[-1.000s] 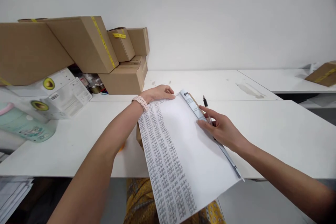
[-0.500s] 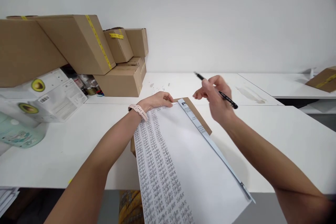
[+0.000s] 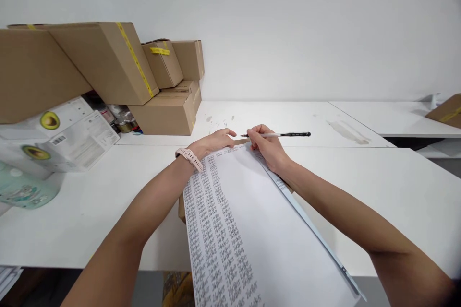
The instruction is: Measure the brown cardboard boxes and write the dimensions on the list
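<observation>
Paper (image 3: 266,216) nearside of fingers. Left hand (image 3: 213,142): fingers parted at top edge, likely steadying it. Right hand (image 3: 269,151): fingers pinch pen (image 3: 294,134) near tip, presumably for control.

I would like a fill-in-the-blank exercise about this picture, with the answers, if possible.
1. The right hand holds a ____ near the far edge of the paper.
2. The wristband is on the ____ arm.
3. The fruit printed on the white packaging is an ____.
4. The bright tape on the cardboard boxes is ____.
Missing words: pen; left; avocado; yellow.
</observation>
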A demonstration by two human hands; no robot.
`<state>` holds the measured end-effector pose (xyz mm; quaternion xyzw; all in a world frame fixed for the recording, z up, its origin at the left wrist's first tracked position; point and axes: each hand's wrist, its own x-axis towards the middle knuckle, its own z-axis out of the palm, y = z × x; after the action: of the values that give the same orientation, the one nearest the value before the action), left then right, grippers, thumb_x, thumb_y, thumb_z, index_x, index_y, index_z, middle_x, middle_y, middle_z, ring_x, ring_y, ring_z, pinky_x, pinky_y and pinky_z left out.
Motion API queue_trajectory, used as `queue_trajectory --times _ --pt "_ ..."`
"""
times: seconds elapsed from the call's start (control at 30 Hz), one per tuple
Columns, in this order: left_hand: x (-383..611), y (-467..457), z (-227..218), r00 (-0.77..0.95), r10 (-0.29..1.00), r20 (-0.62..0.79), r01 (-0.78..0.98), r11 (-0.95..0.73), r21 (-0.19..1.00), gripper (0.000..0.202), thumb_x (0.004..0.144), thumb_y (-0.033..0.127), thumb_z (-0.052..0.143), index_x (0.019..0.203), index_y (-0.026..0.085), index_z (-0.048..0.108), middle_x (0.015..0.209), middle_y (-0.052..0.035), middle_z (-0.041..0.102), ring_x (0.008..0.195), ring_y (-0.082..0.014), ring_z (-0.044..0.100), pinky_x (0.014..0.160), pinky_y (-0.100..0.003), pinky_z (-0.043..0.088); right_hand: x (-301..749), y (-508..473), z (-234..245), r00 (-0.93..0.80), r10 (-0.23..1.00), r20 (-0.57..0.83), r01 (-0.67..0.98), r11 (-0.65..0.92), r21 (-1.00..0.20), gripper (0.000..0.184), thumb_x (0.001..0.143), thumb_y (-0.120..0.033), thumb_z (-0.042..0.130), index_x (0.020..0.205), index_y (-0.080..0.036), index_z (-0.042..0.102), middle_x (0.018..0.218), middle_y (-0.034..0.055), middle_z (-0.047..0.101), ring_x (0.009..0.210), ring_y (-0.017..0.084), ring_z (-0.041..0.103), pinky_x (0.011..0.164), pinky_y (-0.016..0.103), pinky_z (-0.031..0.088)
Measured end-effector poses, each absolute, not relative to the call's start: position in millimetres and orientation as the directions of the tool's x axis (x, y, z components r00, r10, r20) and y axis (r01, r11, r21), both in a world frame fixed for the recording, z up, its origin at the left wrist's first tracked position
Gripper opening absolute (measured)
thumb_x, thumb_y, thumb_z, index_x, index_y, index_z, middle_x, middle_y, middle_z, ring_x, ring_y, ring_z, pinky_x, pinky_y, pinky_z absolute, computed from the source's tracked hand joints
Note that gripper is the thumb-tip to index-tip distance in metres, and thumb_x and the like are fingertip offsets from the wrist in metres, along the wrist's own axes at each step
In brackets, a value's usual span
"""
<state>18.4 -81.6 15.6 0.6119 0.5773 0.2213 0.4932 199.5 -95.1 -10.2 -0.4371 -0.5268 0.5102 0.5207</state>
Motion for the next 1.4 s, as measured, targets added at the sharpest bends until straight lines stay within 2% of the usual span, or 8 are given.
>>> queue_trajectory --times 0.1,0.17,0.3,0.37,0.57,0.8,1.03,1.4 --pt "18.6 -80.0 14.0 0.235 0.918 -0.320 0.474 0.179 0.862 0.063 0.067 0.017 0.061 0.130 0.017 0.052 0.067 0.0015 0.057 0.063 -0.0202 0.058 0.056 -0.030 0.042 201.8 -94.4 -14.4 -0.173 0.980 0.100 -0.010 0.100 -0.995 0.031 0.078 -0.048 0.075 0.088 -0.022 0.062 0.076 -0.0019 0.064 0.073 0.014 0.061 0.075 0.031 0.049" --pt "18.4 -79.7 13.3 0.243 0.916 -0.319 0.472 0.176 0.864 0.062 0.068 0.018 0.062 0.130 0.017 0.052 0.071 0.0001 0.060 0.066 -0.0203 0.060 0.058 -0.030 0.043 203.5 -91.7 -16.6 -0.211 0.972 0.106 0.026 0.114 -0.993 0.034 0.077 -0.048 0.076 0.092 -0.021 0.063 0.078 -0.0005 0.066 0.075 0.015 0.062 0.074 0.032 0.050" --pt "16.6 -80.6 13.0 0.270 0.916 -0.298 0.480 0.140 0.866 0.066 0.066 0.021 0.071 0.129 0.019 0.052 0.102 -0.0060 0.069 0.086 -0.0221 0.066 0.072 -0.032 0.049 204.2 -87.9 -14.0 -0.179 0.974 0.136 0.204 0.172 -0.964 0.028 0.084 -0.046 0.067 0.077 -0.022 0.054 0.057 -0.0060 0.050 0.053 0.011 0.046 0.055 0.028 0.040" --pt "15.7 -80.3 12.3 0.281 0.915 -0.289 0.484 0.125 0.866 0.068 0.066 0.022 0.073 0.130 0.020 0.051 0.109 -0.0072 0.068 0.092 -0.0231 0.066 0.078 -0.033 0.049 203.5 -88.7 -10.1 -0.173 0.971 0.163 0.301 0.209 -0.930 0.025 0.088 -0.042 0.060 0.075 -0.023 0.051 0.053 -0.0070 0.045 0.049 0.011 0.040 0.052 0.028 0.034" --pt "15.2 -76.8 7.9 0.302 0.914 -0.273 0.489 0.097 0.867 0.068 0.068 0.023 0.074 0.132 0.017 0.051 0.097 -0.0050 0.067 0.089 -0.0222 0.064 0.076 -0.033 0.047 201.4 -87.2 -7.6 -0.233 0.958 0.166 0.322 0.238 -0.916 0.019 0.082 -0.036 0.063 0.078 -0.023 0.051 0.057 -0.0054 0.053 0.048 0.012 0.047 0.051 0.028 0.036" --pt "15.2 -73.9 2.4 0.294 0.923 -0.250 0.481 0.083 0.873 0.063 0.068 0.023 0.075 0.127 0.017 0.053 0.096 -0.0043 0.065 0.094 -0.0225 0.063 0.080 -0.033 0.046 197.6 -80.4 -9.4 -0.223 0.931 0.287 0.404 0.357 -0.842 0.020 0.077 -0.024 0.059 0.064 -0.022 0.043 0.054 -0.0065 0.041 0.054 0.010 0.036 0.052 0.028 0.027" --pt "16.6 -73.0 0.3 0.317 0.922 -0.225 0.445 0.065 0.893 0.057 0.069 0.017 0.071 0.122 0.016 0.052 0.089 -0.0021 0.063 0.086 -0.0197 0.063 0.077 -0.031 0.046 196.3 -83.8 -9.4 -0.252 0.925 0.285 0.434 0.372 -0.821 0.019 0.075 -0.023 0.057 0.063 -0.023 0.042 0.051 -0.0077 0.036 0.052 0.010 0.033 0.051 0.028 0.025" --pt "16.2 -71.6 -1.9 0.317 0.925 -0.208 0.425 0.058 0.903 0.051 0.069 0.016 0.072 0.117 0.017 0.054 0.087 -0.0017 0.064 0.085 -0.0203 0.063 0.077 -0.033 0.047 196.5 -83.2 -9.7 -0.261 0.921 0.288 0.449 0.380 -0.809 0.017 0.075 -0.024 0.056 0.064 -0.023 0.043 0.052 -0.0068 0.039 0.053 0.011 0.035 0.053 0.029 0.026"
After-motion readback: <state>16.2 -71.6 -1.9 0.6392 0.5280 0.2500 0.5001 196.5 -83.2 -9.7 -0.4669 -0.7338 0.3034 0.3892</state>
